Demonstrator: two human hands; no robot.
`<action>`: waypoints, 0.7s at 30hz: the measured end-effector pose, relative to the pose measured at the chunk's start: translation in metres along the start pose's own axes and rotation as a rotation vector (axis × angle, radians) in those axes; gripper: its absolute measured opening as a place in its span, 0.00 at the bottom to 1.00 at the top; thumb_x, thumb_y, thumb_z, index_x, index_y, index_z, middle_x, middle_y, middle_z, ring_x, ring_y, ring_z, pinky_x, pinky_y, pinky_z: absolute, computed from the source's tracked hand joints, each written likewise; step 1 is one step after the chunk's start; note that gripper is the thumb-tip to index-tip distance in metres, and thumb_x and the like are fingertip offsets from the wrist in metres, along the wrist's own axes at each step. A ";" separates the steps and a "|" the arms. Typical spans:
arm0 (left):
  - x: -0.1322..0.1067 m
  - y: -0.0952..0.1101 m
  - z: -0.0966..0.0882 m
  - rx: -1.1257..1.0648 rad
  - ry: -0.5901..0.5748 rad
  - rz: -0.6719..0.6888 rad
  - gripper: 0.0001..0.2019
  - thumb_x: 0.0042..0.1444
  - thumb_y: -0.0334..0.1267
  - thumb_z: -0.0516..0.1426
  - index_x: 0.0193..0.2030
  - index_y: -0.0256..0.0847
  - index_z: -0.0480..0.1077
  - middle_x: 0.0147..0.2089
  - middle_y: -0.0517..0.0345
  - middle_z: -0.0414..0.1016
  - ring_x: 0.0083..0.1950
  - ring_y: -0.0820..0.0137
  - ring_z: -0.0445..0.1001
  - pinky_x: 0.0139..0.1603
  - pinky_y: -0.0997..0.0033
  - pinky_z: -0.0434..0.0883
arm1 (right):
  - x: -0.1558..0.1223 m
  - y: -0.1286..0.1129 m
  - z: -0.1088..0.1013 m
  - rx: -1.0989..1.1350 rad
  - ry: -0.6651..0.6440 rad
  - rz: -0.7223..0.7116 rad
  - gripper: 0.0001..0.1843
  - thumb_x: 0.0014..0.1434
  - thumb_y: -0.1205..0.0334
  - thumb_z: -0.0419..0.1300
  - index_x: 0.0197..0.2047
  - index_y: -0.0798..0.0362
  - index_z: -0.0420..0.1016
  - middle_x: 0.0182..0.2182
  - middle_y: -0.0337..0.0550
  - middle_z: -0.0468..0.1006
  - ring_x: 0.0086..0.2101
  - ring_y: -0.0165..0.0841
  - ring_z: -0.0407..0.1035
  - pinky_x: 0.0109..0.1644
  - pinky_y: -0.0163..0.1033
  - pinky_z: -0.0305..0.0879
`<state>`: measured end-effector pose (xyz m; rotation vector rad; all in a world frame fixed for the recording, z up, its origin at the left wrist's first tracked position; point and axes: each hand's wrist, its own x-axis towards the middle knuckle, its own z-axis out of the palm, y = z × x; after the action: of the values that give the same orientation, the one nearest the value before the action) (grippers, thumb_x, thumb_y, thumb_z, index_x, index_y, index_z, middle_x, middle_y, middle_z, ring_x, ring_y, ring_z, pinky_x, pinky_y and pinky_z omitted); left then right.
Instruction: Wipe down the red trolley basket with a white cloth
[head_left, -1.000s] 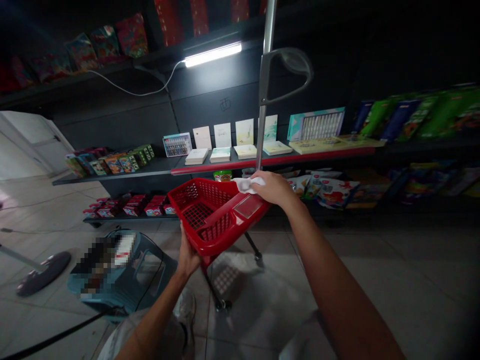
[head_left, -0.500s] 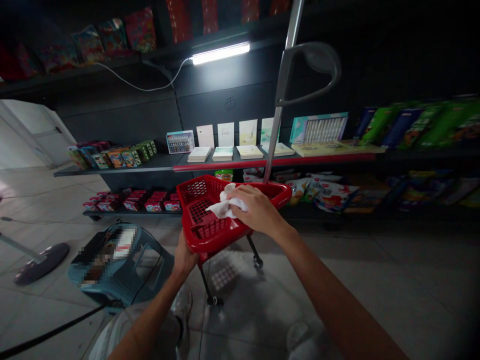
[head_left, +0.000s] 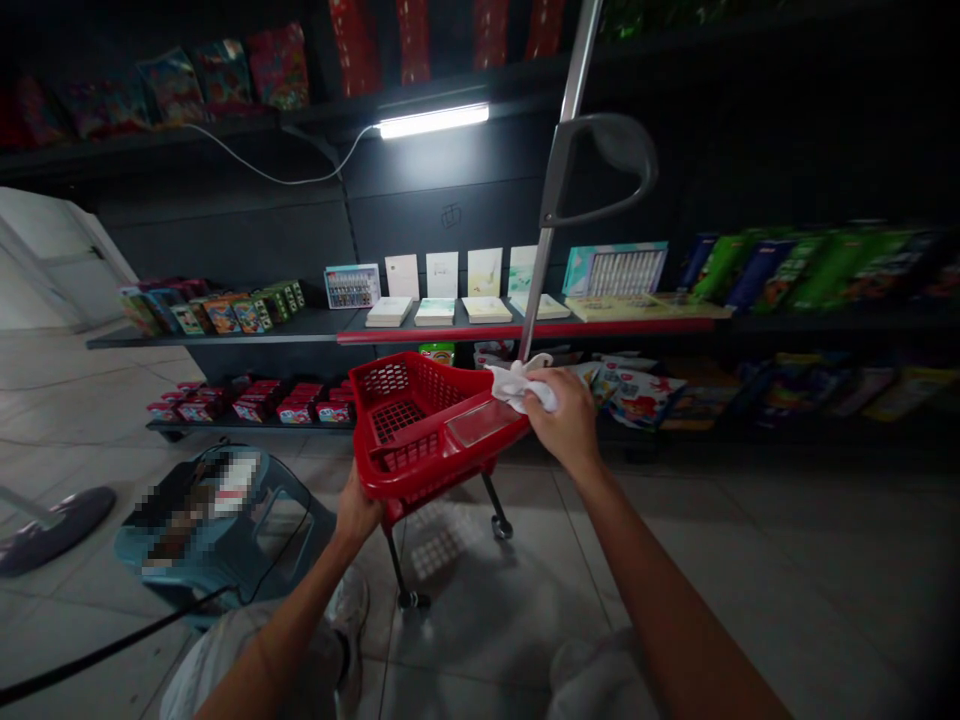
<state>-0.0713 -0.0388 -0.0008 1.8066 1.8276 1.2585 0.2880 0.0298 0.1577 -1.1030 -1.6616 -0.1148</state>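
Note:
A red plastic shopping basket (head_left: pixel 409 420) on small wheels stands tilted in front of me, its metal pole and grey handle (head_left: pixel 600 165) rising up on the right. My left hand (head_left: pixel 355 512) grips the basket's near lower corner from underneath. My right hand (head_left: pixel 566 420) is closed on a crumpled white cloth (head_left: pixel 514 383) and presses it against the basket's right rim, at the foot of the pole. The basket looks empty inside.
A blue plastic stool (head_left: pixel 225 520) with a dark cable stands at the left on the tiled floor. A fan base (head_left: pixel 45 515) lies further left. Dark shelves (head_left: pixel 525 325) with cards, boxes and toys run along the back under a lit tube lamp (head_left: pixel 431 120).
My right hand has carried the cloth from the basket's near inner rim back out to the right rim beside the pole. My left hand keeps its hold underneath.

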 end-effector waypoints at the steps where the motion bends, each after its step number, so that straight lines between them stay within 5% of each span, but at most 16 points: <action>1: 0.000 0.000 0.001 -0.008 0.010 0.007 0.26 0.63 0.46 0.55 0.65 0.37 0.64 0.59 0.40 0.78 0.58 0.51 0.78 0.59 0.50 0.74 | -0.002 -0.009 0.004 0.039 -0.004 -0.031 0.10 0.58 0.64 0.58 0.42 0.51 0.77 0.43 0.48 0.80 0.46 0.44 0.73 0.55 0.49 0.67; 8: -0.001 -0.003 -0.005 0.002 0.013 0.030 0.20 0.62 0.48 0.54 0.55 0.37 0.72 0.51 0.41 0.81 0.54 0.52 0.80 0.56 0.51 0.75 | -0.014 -0.045 0.012 0.139 -0.083 -0.231 0.14 0.56 0.68 0.59 0.45 0.49 0.78 0.44 0.44 0.82 0.48 0.43 0.73 0.57 0.49 0.64; 16: 0.008 -0.003 -0.022 -0.127 0.079 -0.033 0.17 0.51 0.47 0.62 0.43 0.39 0.76 0.41 0.48 0.82 0.49 0.52 0.80 0.53 0.52 0.77 | -0.007 0.021 -0.004 0.062 0.003 -0.134 0.10 0.62 0.61 0.58 0.45 0.52 0.77 0.43 0.49 0.80 0.44 0.44 0.72 0.52 0.48 0.67; 21: 0.013 -0.005 -0.027 -0.242 0.106 -0.065 0.20 0.47 0.49 0.64 0.44 0.38 0.76 0.43 0.47 0.83 0.49 0.52 0.80 0.54 0.50 0.78 | -0.002 0.034 0.001 0.144 0.044 -0.033 0.11 0.62 0.57 0.58 0.44 0.52 0.77 0.42 0.49 0.80 0.44 0.43 0.73 0.53 0.47 0.68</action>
<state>-0.0962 -0.0364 0.0161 1.5670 1.6869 1.5036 0.3110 0.0483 0.1413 -0.9587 -1.6228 -0.0402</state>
